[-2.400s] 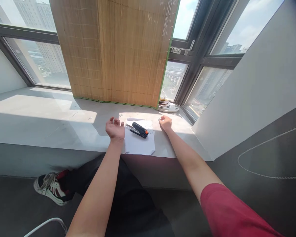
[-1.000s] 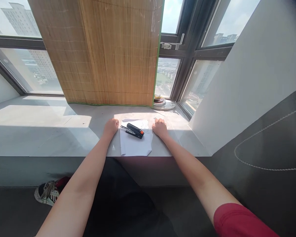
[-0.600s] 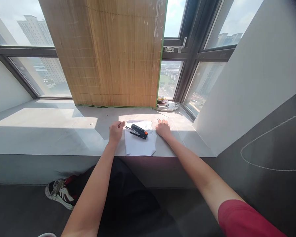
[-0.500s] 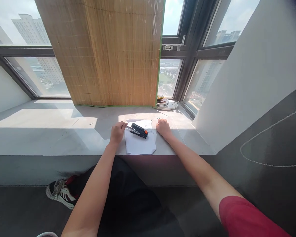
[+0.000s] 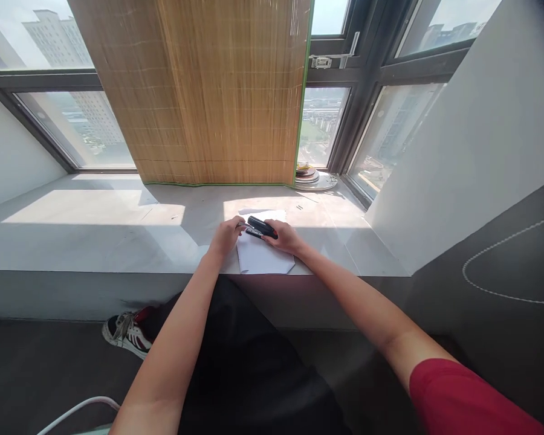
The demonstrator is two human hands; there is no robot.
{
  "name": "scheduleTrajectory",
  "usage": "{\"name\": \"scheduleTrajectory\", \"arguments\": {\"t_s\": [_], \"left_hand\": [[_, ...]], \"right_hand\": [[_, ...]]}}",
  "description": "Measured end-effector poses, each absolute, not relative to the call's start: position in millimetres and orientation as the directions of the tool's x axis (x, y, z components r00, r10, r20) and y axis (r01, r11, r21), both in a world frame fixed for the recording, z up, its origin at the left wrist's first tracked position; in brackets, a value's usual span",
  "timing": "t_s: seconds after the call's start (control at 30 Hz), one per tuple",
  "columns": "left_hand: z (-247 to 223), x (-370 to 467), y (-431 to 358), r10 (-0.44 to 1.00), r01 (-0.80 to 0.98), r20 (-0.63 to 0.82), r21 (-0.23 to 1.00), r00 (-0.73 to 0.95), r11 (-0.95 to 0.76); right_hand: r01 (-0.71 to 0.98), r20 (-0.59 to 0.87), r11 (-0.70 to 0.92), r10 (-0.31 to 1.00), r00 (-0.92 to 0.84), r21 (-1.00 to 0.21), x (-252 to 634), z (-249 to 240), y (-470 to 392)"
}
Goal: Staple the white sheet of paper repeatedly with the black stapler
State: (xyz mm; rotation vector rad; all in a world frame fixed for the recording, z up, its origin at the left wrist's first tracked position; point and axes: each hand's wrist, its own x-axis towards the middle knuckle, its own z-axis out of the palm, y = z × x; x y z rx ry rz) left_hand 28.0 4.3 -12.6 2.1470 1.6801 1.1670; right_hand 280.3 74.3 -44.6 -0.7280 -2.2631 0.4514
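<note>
A black stapler (image 5: 262, 226) with an orange-red spot at its back end is held over white paper (image 5: 265, 257) on the windowsill, its top and base spread apart. My right hand (image 5: 284, 236) is closed around the stapler's back end. My left hand (image 5: 227, 234) pinches at its front, where a thin metal part (image 5: 242, 225) shows by the fingertips. Whether that part is joined to the stapler I cannot tell. The paper lies flat under both hands.
A bamboo blind (image 5: 222, 96) hangs behind the sill (image 5: 95, 248). Stacked plates (image 5: 315, 179) stand in the back right corner. Tiny slivers (image 5: 299, 208) lie right of the paper. A beaded cord (image 5: 469, 266) hangs at the right wall. A white curved tube (image 5: 79, 408) shows at lower left.
My right hand has moved left from beside the paper and taken hold of the stapler's back end. My left hand stays at its front. The whole view has shifted a little.
</note>
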Motion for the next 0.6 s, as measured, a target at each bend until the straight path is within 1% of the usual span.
{"name": "scheduleTrajectory", "arguments": {"t_s": [0.1,0.2,0.3,0.4,0.5,0.6], "left_hand": [[-9.6,27.5,2.4,0.817,0.741,0.564,0.495,0.121,-0.453],[-7.0,25.6,1.4,0.770,0.759,0.619,0.425,0.153,-0.493],[-8.2,23.5,4.3,0.797,0.784,0.583,0.416,0.159,-0.460],[-13.1,22.8,10.1,0.837,0.764,0.509,0.454,0.200,-0.459],[-17.7,24.4,15.0,0.849,0.741,0.479,0.482,0.224,-0.468],[-18.8,27.1,16.9,0.851,0.789,0.479,0.427,0.216,-0.441]], "right_hand": [[0.417,0.515,0.778,0.625,-0.587,-0.470,284.6,-41.3,72.7],[0.409,0.519,0.759,0.647,-0.559,-0.506,289.0,-36.7,70.8],[0.382,0.536,0.754,0.652,-0.537,-0.534,290.8,-33.8,70.2],[0.393,0.535,0.754,0.652,-0.537,-0.526,290.8,-32.5,69.8],[0.360,0.566,0.770,0.633,-0.528,-0.527,290.9,-31.5,68.8],[0.302,0.611,0.790,0.607,-0.509,-0.533,291.2,-30.8,67.7]]}}
